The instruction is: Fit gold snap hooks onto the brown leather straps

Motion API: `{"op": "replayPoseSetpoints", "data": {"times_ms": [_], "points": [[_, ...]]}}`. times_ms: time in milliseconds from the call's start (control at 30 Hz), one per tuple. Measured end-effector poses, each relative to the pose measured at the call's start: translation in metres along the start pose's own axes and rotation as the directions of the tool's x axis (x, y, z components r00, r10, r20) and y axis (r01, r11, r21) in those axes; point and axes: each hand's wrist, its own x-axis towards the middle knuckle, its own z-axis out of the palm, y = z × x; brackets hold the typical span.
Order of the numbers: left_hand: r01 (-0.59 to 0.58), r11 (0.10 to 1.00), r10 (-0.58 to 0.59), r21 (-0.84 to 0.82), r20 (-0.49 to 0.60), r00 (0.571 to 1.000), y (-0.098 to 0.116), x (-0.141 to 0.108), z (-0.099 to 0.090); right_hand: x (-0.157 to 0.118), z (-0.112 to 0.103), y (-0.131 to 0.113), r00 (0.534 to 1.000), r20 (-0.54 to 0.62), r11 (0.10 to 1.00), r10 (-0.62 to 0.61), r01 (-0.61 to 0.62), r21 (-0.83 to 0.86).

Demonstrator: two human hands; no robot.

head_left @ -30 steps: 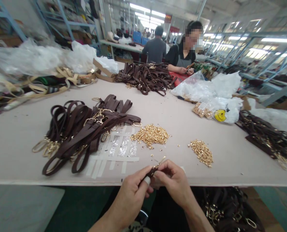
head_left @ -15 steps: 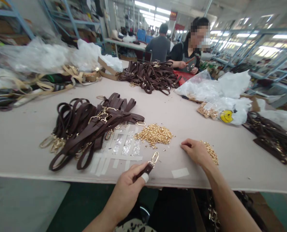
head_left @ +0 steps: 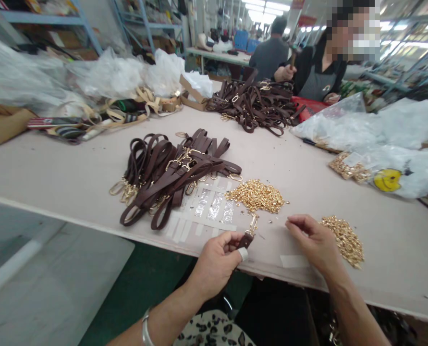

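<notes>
My left hand (head_left: 217, 262), with white tape round the thumb, pinches the end of a dark brown strap (head_left: 245, 241). A gold snap hook (head_left: 253, 224) hangs from that strap end and points away from me. My right hand (head_left: 316, 242) is held just right of it, thumb and fingertips pressed together; whatever may be between them is too small to see. Between and beyond the hands lies a large heap of small gold metal pieces (head_left: 257, 196). A second heap of gold pieces (head_left: 343, 240) sits at the right hand's outer side.
Several brown straps with gold hooks (head_left: 163, 173) are piled left of centre on the table (head_left: 73, 178). Another strap pile (head_left: 250, 103) lies at the far edge, before a co-worker (head_left: 322, 72) raising a hammer-like tool (head_left: 293, 56). Plastic bags (head_left: 397, 125) stand right.
My view has turned left, so the table things appear further right. The right hand has come away from the smaller heap toward the left hand. The co-worker's hand has risen with a tool.
</notes>
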Motion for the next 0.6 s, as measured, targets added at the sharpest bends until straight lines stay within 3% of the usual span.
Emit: {"op": "replayPoseSetpoints", "data": {"times_ms": [100, 200, 433, 600], "points": [[-0.021, 1.0, 0.02, -0.006, -0.024, 0.999, -0.005, 0.001, 0.001, -0.027, 0.023, -0.035, 0.997, 0.023, 0.945, -0.071, 0.059, 0.322], [-0.055, 0.998, 0.056, 0.029, -0.037, 0.998, -0.01, 0.001, 0.001, -0.043, 0.041, -0.063, 0.988, 0.038, 0.902, -0.148, 0.119, 0.414], [-0.218, 0.939, 0.233, 0.266, -0.029, 0.972, -0.005, -0.003, -0.001, -0.046, 0.048, -0.08, 0.975, -0.025, 0.909, -0.221, 0.216, 0.356], [-0.309, 0.874, 0.333, 0.376, 0.001, 0.943, -0.004, -0.006, -0.003, -0.052, 0.052, -0.083, 0.975, -0.089, 0.937, -0.203, 0.22, 0.271]]}}
